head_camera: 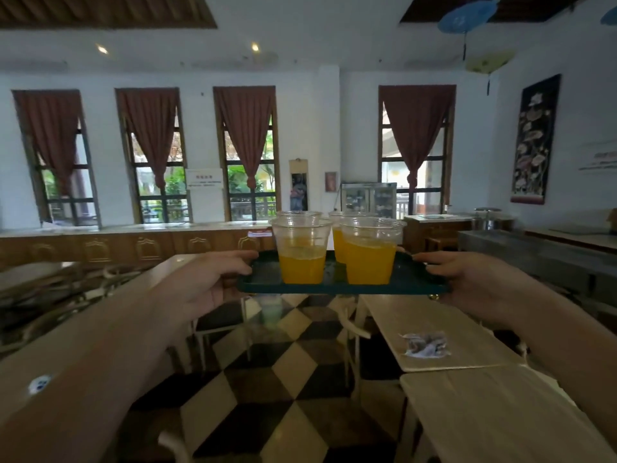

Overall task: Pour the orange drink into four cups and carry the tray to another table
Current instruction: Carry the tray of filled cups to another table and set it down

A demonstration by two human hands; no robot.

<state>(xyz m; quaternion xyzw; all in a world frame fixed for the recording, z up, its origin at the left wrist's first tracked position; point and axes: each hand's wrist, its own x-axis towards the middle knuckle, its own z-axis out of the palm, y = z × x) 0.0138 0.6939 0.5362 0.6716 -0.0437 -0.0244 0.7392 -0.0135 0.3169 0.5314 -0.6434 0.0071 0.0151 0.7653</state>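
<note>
A dark green tray [334,288] is held level in the air in front of me, above the aisle. My left hand [213,279] grips its left edge and my right hand [467,279] grips its right edge. Several clear plastic cups stand upright on it, each partly filled with orange drink. The front left cup [301,252] and the front right cup [370,252] are plainly seen. Two more cups behind them, including one at the back [338,238], are partly hidden.
Light wooden tables [444,332] stand to the right, one bearing a crumpled wrapper [424,344]. Another wooden table [160,272] runs along the left under my arm. A checkered floor aisle [283,379] lies between them, with chairs [217,322] beside it. A counter [133,242] lines the far wall.
</note>
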